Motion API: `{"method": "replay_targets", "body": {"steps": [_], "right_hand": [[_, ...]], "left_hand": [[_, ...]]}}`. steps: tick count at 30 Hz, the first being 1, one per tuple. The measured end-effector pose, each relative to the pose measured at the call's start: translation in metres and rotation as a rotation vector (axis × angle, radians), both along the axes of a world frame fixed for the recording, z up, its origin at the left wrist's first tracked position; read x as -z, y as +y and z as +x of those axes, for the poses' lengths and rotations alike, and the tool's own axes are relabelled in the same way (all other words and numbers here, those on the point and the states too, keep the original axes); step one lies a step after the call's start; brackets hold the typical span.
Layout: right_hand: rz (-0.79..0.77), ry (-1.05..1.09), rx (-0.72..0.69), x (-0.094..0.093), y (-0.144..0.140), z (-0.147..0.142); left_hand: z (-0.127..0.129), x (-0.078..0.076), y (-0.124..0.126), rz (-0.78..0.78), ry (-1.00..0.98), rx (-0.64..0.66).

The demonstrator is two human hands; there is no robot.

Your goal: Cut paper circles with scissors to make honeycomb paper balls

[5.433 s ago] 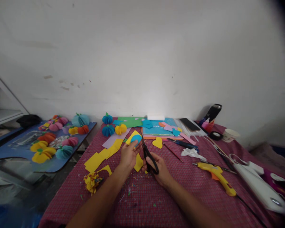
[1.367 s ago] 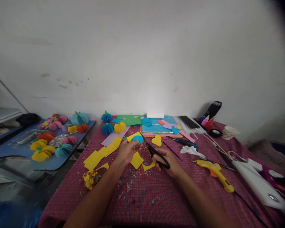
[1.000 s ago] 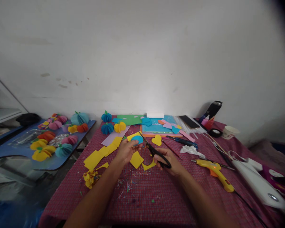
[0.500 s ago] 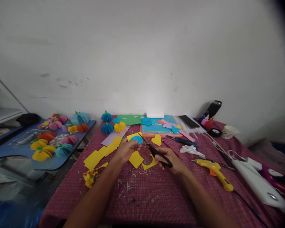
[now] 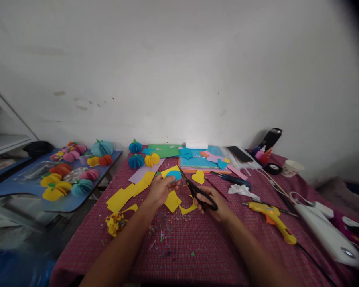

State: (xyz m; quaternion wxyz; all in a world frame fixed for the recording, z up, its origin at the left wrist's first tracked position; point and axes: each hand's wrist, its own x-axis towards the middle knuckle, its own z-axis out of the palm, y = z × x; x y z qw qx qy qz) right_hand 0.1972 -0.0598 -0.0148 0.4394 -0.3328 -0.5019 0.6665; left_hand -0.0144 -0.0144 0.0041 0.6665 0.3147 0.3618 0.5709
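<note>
My left hand (image 5: 160, 190) pinches a rounded blue paper piece (image 5: 175, 175) together with a yellow paper sheet (image 5: 169, 170) behind it. In my right hand (image 5: 217, 206) are black-handled scissors (image 5: 194, 188), fingers in the loops. Their blades are parted a little and point up at the right edge of the held paper; whether they touch it I cannot tell. Beneath the hands lie a yellow square (image 5: 172, 201) and a curved yellow offcut (image 5: 188, 209). A yellow heart-shaped cutout (image 5: 198, 177) rests just beyond the scissors.
To the right are a yellow glue gun (image 5: 272, 218), a utility knife (image 5: 231, 179), a crumpled tissue (image 5: 242, 191) and a paper cup (image 5: 291, 168). Paper pumpkins (image 5: 136, 161) stand at back left, and more lie on a blue side table (image 5: 77, 202). Paper scraps dot the red cloth.
The scissor blades have opened a little and drawn slightly away from the paper. My left hand still holds the blue and yellow paper. The whole view has shifted slightly.
</note>
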Motion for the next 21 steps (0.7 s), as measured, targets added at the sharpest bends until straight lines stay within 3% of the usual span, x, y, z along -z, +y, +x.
{"method": "replay_targets", "body": {"steps": [7,21], "right_hand": [[-0.037,0.137,0.082,0.009,-0.003,-0.021],[-0.063,0.188,0.071,0.014,-0.008,-0.039]], "left_hand": [[0.013,0.003,-0.005,0.027,-0.111,-0.108],[0.015,0.004,-0.005,0.008,-0.147,-0.198]]}}
